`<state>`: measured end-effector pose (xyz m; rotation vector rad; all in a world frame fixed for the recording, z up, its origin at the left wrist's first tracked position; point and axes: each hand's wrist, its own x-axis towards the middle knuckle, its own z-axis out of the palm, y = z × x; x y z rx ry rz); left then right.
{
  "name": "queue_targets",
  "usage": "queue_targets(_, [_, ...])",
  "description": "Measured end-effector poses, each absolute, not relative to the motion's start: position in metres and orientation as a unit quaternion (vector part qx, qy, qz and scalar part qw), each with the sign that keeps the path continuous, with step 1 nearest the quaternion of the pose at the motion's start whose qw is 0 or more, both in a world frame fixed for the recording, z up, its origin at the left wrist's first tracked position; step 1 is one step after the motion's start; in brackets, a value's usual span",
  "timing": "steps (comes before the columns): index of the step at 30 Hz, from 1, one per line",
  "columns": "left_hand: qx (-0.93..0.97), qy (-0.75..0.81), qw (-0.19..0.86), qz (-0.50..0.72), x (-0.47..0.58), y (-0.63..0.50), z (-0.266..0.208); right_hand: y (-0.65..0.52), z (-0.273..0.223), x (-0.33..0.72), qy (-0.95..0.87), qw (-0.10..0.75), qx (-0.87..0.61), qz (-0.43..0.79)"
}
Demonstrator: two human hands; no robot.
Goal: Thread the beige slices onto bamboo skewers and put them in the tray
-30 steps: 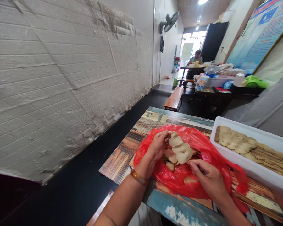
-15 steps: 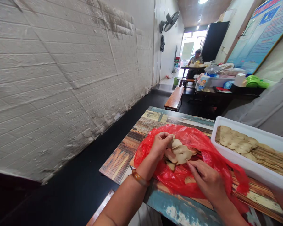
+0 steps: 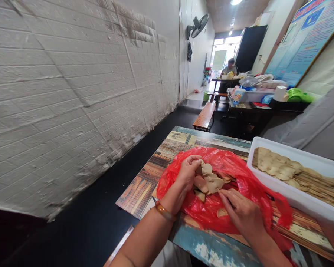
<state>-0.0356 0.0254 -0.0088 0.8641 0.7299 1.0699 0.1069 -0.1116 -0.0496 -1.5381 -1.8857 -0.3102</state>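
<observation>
Thin round beige slices point(image 3: 210, 180), overlapping in a cluster, lie above an open red plastic bag point(image 3: 172, 174) on the table. My left hand point(image 3: 189, 171), with an amber-coloured bangle at the wrist, is closed in a pinch on the upper left slice of the cluster. On the other side, my right hand point(image 3: 241, 207) pinches a thin skewer whose tip meets the lower right slice; most of the skewer is hidden by the fingers. More loose slices point(image 3: 222, 212) rest in the bag below.
A white plastic tub point(image 3: 295, 148) with rows of skewered slices point(image 3: 278, 163) stands at the right. The patterned table point(image 3: 144, 185) lies beneath the bag. Beyond are a wooden bench point(image 3: 205, 115), a cluttered dark table point(image 3: 269, 111) and a seated person point(image 3: 230, 68).
The whole view has shifted slightly. Both hands keep nearly the same pinch, and the slice cluster between them has barely moved.
</observation>
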Motion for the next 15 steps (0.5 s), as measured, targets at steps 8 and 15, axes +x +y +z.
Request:
queue_targets(8, [0.411, 0.321, 0.708, 0.476, -0.037, 0.025, -0.008, -0.109, -0.052, 0.109, -0.711, 0.384, -0.587, -0.048])
queue_targets(15, [0.369, 0.234, 0.784, 0.442, -0.041, 0.023, 0.0, -0.108, -0.043, 0.112, -0.646, 0.44, -0.619, 0.082])
